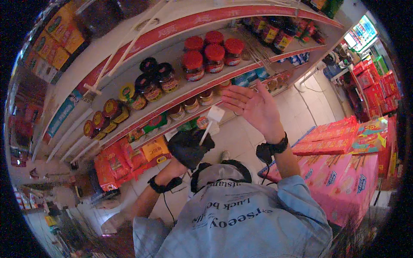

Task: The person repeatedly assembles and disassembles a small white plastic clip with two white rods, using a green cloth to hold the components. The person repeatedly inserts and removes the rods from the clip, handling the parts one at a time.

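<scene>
In the centre of the frame our left hand [172, 171] grips a black cloth [188, 148] with a white tag stick [211, 120]. Our right hand [251, 105], fingers spread open, is raised near the red-lidded jars [211, 56] on the shelf [172, 96].

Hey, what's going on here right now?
A person stands in a shop aisle facing a shelf stocked with jars. Their left hand grips a black cloth with a white-handled tool sticking up out of it. Their right hand is raised, open and empty, near the red-lidded jars. Stacked pink and red boxes stand at the right.
</scene>
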`<state>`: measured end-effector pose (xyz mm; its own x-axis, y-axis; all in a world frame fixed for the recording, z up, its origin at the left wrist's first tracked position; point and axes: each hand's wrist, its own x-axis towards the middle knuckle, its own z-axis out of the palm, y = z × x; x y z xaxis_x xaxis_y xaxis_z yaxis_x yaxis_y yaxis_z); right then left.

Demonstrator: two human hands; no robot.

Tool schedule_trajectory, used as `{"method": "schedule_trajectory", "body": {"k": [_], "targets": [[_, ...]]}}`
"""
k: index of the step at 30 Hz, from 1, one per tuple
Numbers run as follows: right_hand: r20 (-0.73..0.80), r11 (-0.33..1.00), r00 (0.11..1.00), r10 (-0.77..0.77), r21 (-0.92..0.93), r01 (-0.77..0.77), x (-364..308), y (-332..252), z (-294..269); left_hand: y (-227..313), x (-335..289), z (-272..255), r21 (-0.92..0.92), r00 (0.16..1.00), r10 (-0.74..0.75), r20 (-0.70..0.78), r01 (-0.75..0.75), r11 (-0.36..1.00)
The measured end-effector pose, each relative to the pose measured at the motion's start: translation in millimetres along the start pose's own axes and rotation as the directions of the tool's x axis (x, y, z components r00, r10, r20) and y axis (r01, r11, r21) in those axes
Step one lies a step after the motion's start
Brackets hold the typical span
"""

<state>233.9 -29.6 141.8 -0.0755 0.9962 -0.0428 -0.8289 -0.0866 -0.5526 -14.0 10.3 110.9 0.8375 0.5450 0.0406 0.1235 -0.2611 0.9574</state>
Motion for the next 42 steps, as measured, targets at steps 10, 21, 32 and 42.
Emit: {"method": "schedule_trajectory", "body": {"k": [10,21,32,42], "targets": [[0.108,0.829,0.976,-0.188,-0.516,0.216,-18,7,8,-9,-11,12,0.240,0.993,0.016,-0.120,0.014,0.971],[0.021,0.143,0.996,-0.081,-0.989,0.033,-41,28,33,-29,-56,26,-0.110,0.997,-0.072,-0.040,0.067,0.992],[-0.047,-0.319,0.998,-0.033,-0.946,-0.055,-34,60,25,-43,-51,28,0.783,0.997,0.083,-0.005,-0.048,0.621],[-0.108,-0.203,0.987,-0.121,-0.970,-0.131,-38,74,1,-55,-42,27,0.751,0.996,0.083,-0.032,-0.031,0.660]]}}
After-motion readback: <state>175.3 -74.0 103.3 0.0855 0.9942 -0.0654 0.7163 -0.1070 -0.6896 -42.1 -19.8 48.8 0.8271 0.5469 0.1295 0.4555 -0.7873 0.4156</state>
